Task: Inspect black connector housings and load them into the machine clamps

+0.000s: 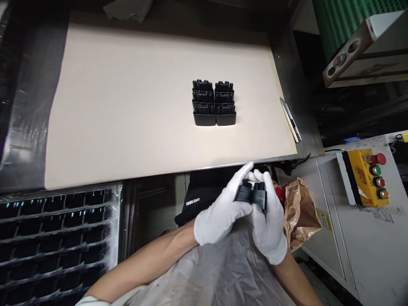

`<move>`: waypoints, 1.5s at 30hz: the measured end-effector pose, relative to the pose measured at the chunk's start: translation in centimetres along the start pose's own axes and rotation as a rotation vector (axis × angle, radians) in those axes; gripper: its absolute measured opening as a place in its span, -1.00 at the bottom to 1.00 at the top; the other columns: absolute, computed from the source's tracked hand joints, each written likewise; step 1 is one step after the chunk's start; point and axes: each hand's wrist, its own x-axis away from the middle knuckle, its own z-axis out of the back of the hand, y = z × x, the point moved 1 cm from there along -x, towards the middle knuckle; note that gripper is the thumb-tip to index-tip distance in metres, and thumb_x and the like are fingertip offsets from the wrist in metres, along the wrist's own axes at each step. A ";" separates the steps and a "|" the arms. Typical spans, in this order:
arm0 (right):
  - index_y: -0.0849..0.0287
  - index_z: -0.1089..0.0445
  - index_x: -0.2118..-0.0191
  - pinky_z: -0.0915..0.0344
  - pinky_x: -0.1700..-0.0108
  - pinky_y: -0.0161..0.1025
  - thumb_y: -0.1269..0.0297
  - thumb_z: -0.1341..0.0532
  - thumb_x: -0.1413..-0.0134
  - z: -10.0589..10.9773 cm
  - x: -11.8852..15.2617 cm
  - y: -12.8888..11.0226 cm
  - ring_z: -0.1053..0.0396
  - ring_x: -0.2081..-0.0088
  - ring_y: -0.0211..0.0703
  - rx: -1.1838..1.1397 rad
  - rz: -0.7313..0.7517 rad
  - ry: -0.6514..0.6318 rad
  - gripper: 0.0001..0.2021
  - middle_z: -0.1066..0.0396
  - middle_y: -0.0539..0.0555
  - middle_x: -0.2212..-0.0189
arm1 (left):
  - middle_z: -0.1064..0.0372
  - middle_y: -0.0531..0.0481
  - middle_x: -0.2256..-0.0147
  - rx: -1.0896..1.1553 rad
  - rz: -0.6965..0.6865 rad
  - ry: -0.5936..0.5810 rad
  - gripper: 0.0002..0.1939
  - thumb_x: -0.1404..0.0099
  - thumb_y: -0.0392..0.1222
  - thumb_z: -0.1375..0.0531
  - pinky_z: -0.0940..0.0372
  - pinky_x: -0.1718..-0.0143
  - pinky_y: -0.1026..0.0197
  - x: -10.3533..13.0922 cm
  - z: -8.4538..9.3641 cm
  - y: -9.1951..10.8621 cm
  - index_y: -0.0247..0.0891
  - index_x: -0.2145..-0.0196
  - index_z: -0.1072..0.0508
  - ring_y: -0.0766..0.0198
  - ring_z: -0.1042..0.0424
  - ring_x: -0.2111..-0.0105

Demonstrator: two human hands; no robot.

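White gloves cover both of my hands, which are close together below the front edge of the table. My left hand [223, 210] is closed round a black plastic part [244, 192]. A second black part [259, 198] is held in my right hand [270, 219], side by side with the first. Several similar black parts [204, 119] stand upright on the pale sheet [127, 106], in two columns beyond my hands.
A cutter knife [290, 120] lies at the sheet's right edge. A tray of black parts [108, 238] is at the lower left. On the right are a brown paper bag [298, 212], a yellow button box [365, 178] and a green ridged surface [347, 25].
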 end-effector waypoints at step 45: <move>-0.04 -0.44 -0.16 -0.55 -0.13 -0.08 0.49 -0.48 0.00 0.5 0.1 0.2 -0.58 -0.05 -0.05 -0.482 -0.267 0.336 -0.40 -0.60 0.06 -0.03 | -0.50 -0.03 -0.06 -0.160 -0.223 0.074 -0.53 -0.23 -0.23 -0.44 -0.33 -0.23 0.06 0.6 0.5 -0.1 0.04 -0.09 -0.62 0.04 -0.45 -0.11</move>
